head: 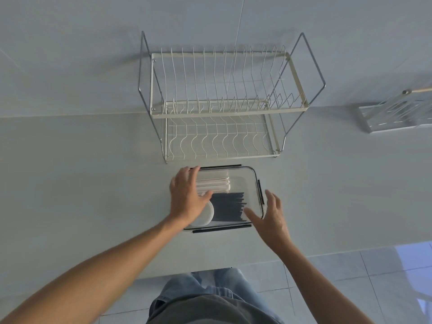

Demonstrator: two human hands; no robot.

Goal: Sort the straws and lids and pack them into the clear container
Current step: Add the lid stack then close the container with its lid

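Both hands, fingers spread and grasping nothing: left hand (187, 197) over the clear container (253, 177), right hand (272, 215) at its right edge; white straws (215, 183), black straws (230, 206), lid (205, 216) inside.

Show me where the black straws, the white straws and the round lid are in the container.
black straws (228, 206), head view, middle of the dark bundle
white straws (216, 184), head view, right part of the pale bundle
round lid (204, 217), head view, visible edge beside the left hand (185, 197)
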